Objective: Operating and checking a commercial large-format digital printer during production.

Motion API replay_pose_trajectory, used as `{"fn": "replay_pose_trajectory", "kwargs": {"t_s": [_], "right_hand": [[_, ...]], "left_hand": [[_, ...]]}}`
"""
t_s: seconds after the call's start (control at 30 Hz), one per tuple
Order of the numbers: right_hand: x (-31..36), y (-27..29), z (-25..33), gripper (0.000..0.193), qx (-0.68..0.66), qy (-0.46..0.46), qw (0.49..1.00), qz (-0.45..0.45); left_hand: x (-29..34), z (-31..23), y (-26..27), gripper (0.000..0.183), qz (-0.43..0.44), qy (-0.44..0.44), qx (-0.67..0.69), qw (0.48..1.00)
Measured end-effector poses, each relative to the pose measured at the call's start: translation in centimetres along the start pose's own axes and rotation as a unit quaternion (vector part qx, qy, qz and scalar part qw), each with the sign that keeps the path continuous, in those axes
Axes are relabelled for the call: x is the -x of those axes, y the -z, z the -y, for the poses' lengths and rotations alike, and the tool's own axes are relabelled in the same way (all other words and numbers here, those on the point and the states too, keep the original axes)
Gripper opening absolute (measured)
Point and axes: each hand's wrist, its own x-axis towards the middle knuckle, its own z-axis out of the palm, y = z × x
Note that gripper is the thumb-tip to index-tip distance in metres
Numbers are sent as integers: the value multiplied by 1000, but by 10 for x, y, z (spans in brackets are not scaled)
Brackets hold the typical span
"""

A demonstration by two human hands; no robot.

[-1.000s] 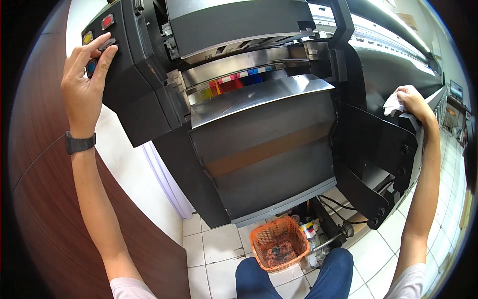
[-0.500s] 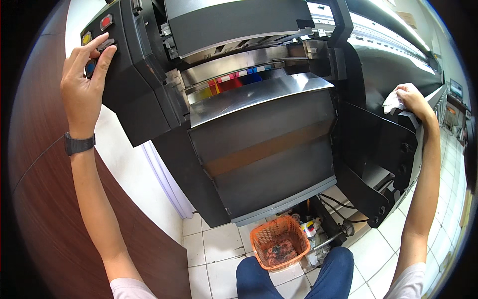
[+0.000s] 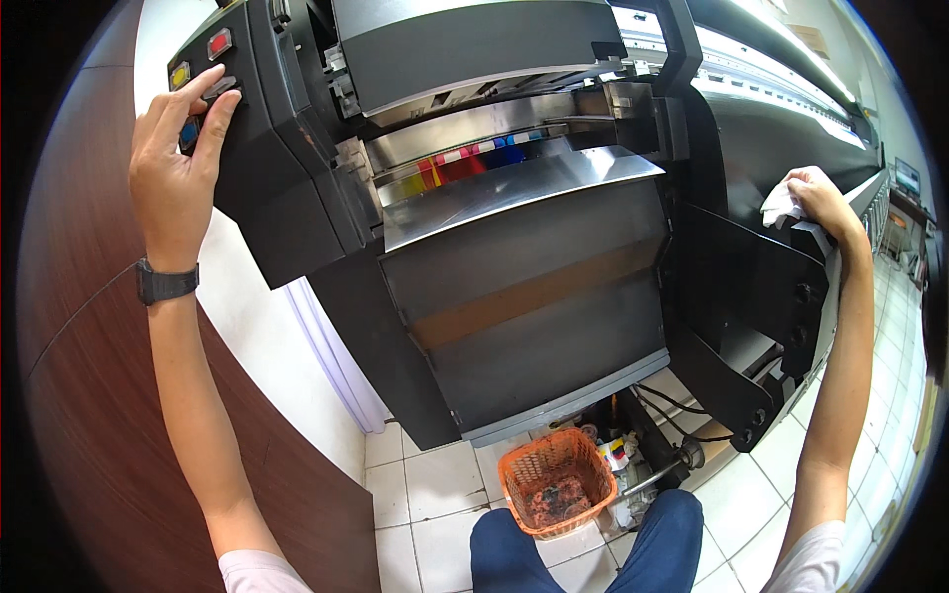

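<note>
My left hand (image 3: 176, 143), with a black watch on its wrist, is at the control panel (image 3: 259, 119) of a large black printer. Thumb and index finger close around a grey knob (image 3: 219, 88). Beside it sit a red button (image 3: 218, 42), a yellow button (image 3: 180, 75) and a blue button (image 3: 188, 134), the last partly behind my fingers. At the printer's right, my right hand (image 3: 819, 196) is closed on a crumpled white cloth (image 3: 781, 205) near the edge of a black metal bracket. Under the raised carriage cover (image 3: 484, 54), coloured ink streaks show in a slot.
An orange plastic basket (image 3: 512, 484) with stained contents stands on the white tiled floor (image 3: 440, 484), close to my knees. Black cables (image 3: 682, 423) hang under the printer. A dark wooden panel (image 3: 89, 395) lies along the left, and a shiny metal flap (image 3: 524, 193) juts out at the front.
The printer and my left hand appear slightly further right in the picture. My left hand keeps its pinch at the knob, and my right hand still holds the cloth.
</note>
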Motion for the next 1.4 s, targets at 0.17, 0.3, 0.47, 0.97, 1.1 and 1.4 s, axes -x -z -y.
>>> {"fn": "replay_pose_trajectory", "kwargs": {"t_s": [0.17, 0.3, 0.47, 0.97, 1.1, 1.4], "right_hand": [[0, -4, 4, 23, 5, -1, 1000, -1], [1, -7, 12, 23, 1, -7, 1000, 3], [-5, -9, 9, 24, 13, 7, 1000, -2], [-6, -1, -16, 22, -1, 75, 997, -22], [-11, -9, -7, 26, -2, 23, 1000, -3], [3, -5, 14, 23, 1, -9, 1000, 3]], "left_hand": [[0, -1, 1, 28, -1, -4, -13, 1000], [-1, -7, 2, 29, -7, 2, -11, 1000], [4, -12, 8, 26, -29, 8, -5, 1000], [-60, 70, 0, 38, 134, 70, 206, 967], [-53, 70, -12, 38, 117, 162, 294, 935], [-47, 59, -22, 33, 46, 189, 283, 939]]}}
